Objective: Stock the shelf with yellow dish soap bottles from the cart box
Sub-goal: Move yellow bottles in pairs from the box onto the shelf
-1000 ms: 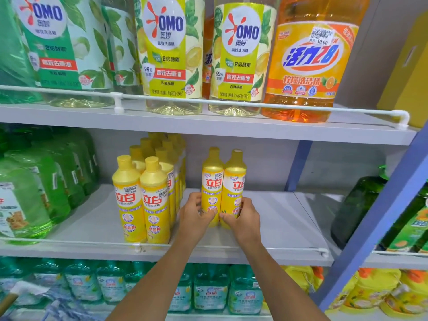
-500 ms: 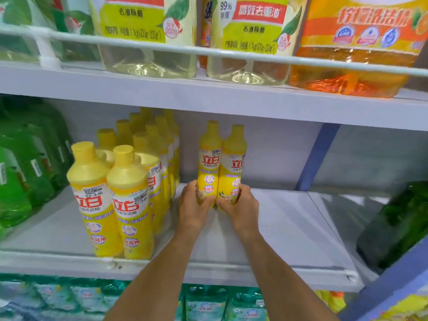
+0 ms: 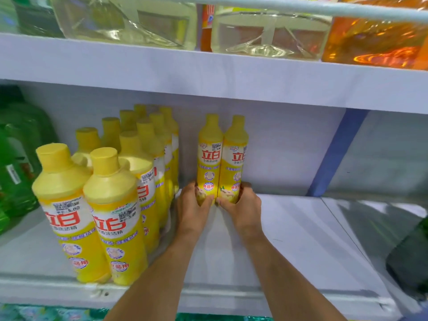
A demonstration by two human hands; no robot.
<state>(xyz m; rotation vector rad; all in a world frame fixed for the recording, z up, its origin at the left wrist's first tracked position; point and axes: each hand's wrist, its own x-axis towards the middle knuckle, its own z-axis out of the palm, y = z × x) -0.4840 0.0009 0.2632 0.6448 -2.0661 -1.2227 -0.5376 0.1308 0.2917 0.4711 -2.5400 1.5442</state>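
We reach both arms deep into the middle shelf (image 3: 289, 230), our left hand (image 3: 193, 205) and right hand (image 3: 243, 205) each wrapped around the base of a yellow dish soap bottle. The left bottle (image 3: 209, 156) and the right bottle (image 3: 235, 158) stand upright and touch along their sides, close to the shelf's back wall and about midway along its width. Our fingers curl round the lower bodies, the left fingers (image 3: 203, 200) pinching the left bottle and the right fingers (image 3: 225, 202) pinching the right one, thumbs almost meeting at the seam between the two. Whether the bases rest on the shelf we cannot tell, since our hands cover them.

Just beside our left hand, a block of stocked yellow bottles (image 3: 113, 205) runs in two rows from the shelf's front edge to its back wall, labels facing out. Green bottles (image 3: 16, 172) crowd the shelf's left end. The right half of the shelf lies bare, bounded by a blue upright post (image 3: 335, 154), with a dark green bottle (image 3: 410, 258) past it at the right edge of view. On the upper shelf (image 3: 208, 72) stand large clear jugs (image 3: 129, 22) and an orange jug (image 3: 375, 40), only their bottoms showing.
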